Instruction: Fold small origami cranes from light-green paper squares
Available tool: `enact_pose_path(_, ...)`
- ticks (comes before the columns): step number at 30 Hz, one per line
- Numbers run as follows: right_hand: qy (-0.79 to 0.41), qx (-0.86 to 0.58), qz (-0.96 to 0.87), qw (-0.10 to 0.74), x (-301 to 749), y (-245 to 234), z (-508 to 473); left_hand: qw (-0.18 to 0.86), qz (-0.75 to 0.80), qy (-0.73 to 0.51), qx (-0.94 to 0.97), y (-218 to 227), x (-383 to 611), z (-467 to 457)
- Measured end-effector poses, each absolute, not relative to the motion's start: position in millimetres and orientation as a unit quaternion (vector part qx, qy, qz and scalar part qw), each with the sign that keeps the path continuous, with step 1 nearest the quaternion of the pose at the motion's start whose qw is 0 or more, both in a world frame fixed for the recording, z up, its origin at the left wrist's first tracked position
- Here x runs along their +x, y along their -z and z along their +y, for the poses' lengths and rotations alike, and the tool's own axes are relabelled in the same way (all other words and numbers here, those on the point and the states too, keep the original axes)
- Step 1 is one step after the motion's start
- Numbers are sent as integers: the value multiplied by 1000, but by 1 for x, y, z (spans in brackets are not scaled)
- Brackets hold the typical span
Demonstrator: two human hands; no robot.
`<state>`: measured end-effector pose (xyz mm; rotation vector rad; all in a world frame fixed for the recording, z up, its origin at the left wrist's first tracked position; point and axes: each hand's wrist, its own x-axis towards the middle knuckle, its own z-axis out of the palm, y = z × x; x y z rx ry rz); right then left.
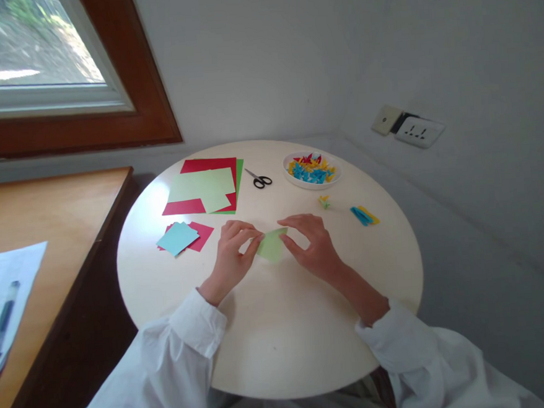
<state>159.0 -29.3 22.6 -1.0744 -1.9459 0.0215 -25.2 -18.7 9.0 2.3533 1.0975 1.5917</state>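
A small light green sheet of paper [271,247] is in front of me, close over the white table. My left hand [234,247] pinches its left upper corner between thumb and fingers. At the other side, my right hand [313,246] has its thumb by the right corner, with the index finger raised a little above and apart from the thumb. Beyond the right hand lies a little folded yellow and green paper piece [324,202]. Blue and yellow paper strips [365,215] rest farther right.
Scissors [259,179] lie near the table's back, beside large red and green sheets [200,187]. A white dish [293,182] holds many small folded paper pieces. Light blue [178,237] and red squares lie at left. A wooden desk [67,206] with a pen [3,321] stands left.
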Motion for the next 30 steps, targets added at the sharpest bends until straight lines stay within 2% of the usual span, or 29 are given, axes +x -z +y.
enact_pose_path(6, 13, -398, -817, 418, 145, -30, -27, 47, 350, -505, 788, -10, -26, -20)
enact_pose_path(16, 29, -416, -819, 393, 162, -30, -27, 42, 352, -493, 795, -10, -27, -20)
enact_pose_path(21, 12, -452, -787, 419, 190, -31, -23, 51, 370, -506, 777, -9, -30, -18)
enact_pose_path(23, -60, -481, -753, 445, 201, -30, -19, 61, 369, -508, 776, -9, -30, -18)
enact_pose_path(25, -211, -514, -701, 447, 206, -27, -15, 70, 350, -510, 783, -10, -29, -18)
enact_pose_path(28, -478, -502, -613, 380, 201, -20, -11, 73, 324, -517, 789, -12, -28, -21)
enact_pose_path(30, -573, -467, -592, 322, 191, -17, -11, 73, 314, -519, 792, -12, -27, -22)
